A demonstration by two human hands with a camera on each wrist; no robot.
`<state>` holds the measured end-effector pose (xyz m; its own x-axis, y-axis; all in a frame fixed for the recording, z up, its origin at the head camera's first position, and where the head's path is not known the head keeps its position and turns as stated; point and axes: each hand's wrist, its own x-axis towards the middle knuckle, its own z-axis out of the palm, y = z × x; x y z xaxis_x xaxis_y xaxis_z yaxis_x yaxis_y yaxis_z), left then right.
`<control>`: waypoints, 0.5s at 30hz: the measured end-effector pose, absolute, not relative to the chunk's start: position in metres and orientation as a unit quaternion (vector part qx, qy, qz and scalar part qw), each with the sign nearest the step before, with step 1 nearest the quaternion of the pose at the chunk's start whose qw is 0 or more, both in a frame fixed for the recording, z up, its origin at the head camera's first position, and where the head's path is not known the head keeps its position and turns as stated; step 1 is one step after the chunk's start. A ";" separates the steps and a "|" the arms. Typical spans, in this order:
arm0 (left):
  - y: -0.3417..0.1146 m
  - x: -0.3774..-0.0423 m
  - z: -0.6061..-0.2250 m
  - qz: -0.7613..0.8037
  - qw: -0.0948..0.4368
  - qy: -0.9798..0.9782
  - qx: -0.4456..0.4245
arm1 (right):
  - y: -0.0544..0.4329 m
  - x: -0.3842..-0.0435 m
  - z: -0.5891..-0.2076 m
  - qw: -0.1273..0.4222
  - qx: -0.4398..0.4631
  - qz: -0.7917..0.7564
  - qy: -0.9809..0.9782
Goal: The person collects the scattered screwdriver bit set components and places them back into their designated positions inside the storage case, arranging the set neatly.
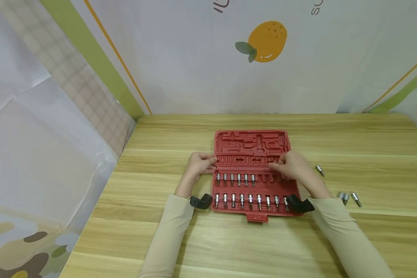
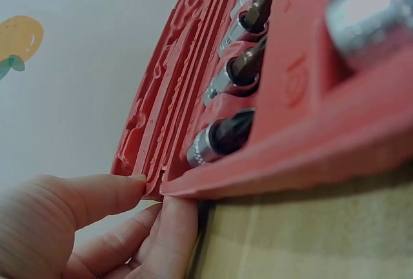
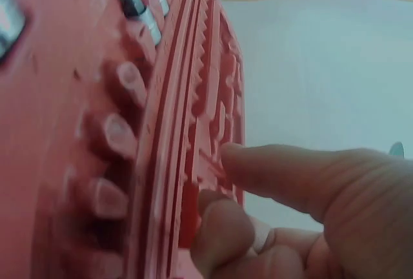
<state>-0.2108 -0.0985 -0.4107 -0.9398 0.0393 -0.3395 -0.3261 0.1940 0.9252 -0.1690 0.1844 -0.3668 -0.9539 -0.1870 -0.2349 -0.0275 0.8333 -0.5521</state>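
Observation:
A red bit-socket case (image 1: 276, 189) lies unfolded on the table, with rows of bit sockets (image 2: 222, 140) in its near half. My left hand (image 1: 200, 164) grips the case's left edge at the hinge. In the left wrist view its thumb (image 2: 110, 195) presses above and the fingers (image 2: 177, 227) reach beneath. My right hand (image 1: 288, 164) is over the right end of the hinge, beside vacant slots (image 3: 116, 134). Its bent fingers (image 3: 226, 227) are at the lid (image 3: 213, 79) in the right wrist view. A gap shows between the fingertips, with nothing visible in it.
Loose bit sockets lie on the wooden table (image 1: 368, 162) right of the case: one bit socket (image 1: 319, 170) farther back and several nearer, including another (image 1: 356, 199). The case's latch (image 1: 257, 218) points toward me. A printed curtain (image 1: 180, 58) hangs behind the table.

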 end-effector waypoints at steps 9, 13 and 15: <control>-0.098 -0.210 -0.409 0.626 0.148 0.760 -0.091 | 0.203 -0.165 -0.366 0.135 -0.041 -0.281 0.949; -0.098 -0.210 -0.410 0.627 0.146 0.760 -0.093 | 0.211 -0.164 -0.366 0.123 -0.039 -0.283 0.950; -0.098 -0.210 -0.410 0.627 0.146 0.760 -0.093 | 0.214 -0.164 -0.366 0.121 -0.037 -0.285 0.950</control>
